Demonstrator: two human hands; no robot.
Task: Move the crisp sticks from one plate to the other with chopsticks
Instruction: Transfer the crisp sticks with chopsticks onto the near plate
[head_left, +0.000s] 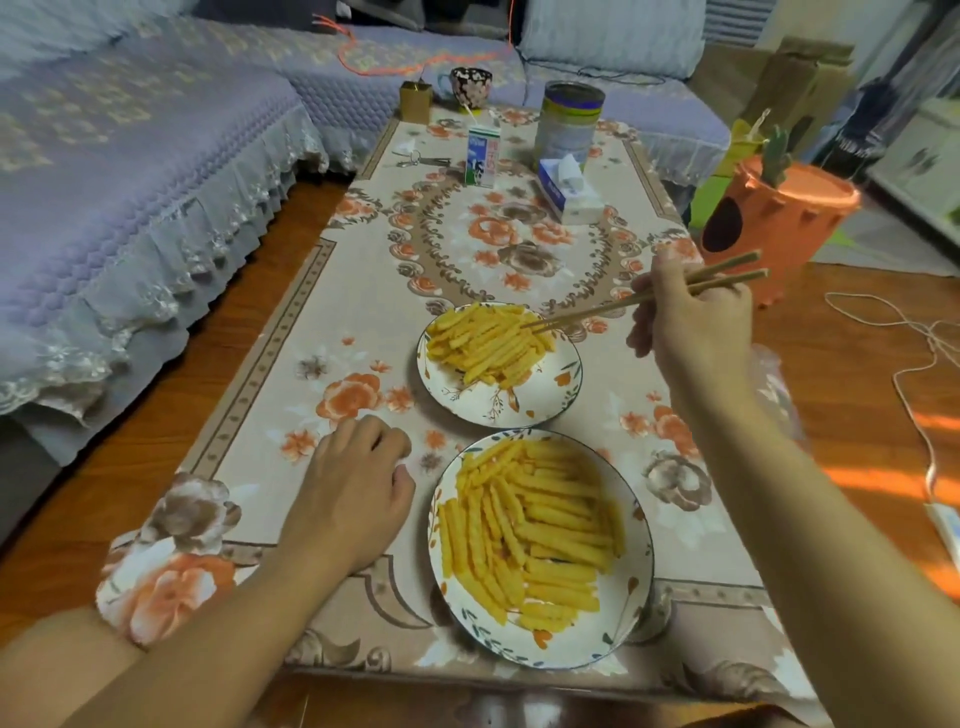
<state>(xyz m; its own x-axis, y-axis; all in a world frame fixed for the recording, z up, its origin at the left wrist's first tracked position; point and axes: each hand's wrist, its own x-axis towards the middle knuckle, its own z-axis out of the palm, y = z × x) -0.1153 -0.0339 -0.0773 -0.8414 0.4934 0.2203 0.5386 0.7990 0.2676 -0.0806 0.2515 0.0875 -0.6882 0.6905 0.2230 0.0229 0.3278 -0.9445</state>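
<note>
1. Right hand (693, 317) is gripping 2 wooden chopsticks (639, 299), tips dipping into ridged yellow crisp sticks (485, 340) on the far plate (561, 387).
2. Left hand (353, 493) is resting loosely curled, holding nothing, beside the near plate (636, 566).

Both forearms & hands bare, left (353, 488) & right (696, 322): no sleeves, rings, watch visible.

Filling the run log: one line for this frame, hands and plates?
right hand grips chopsticks | tips at crisp sticks on far plate | left hand rests on table, curled, holding nothing | near plate also holds sticks
</note>
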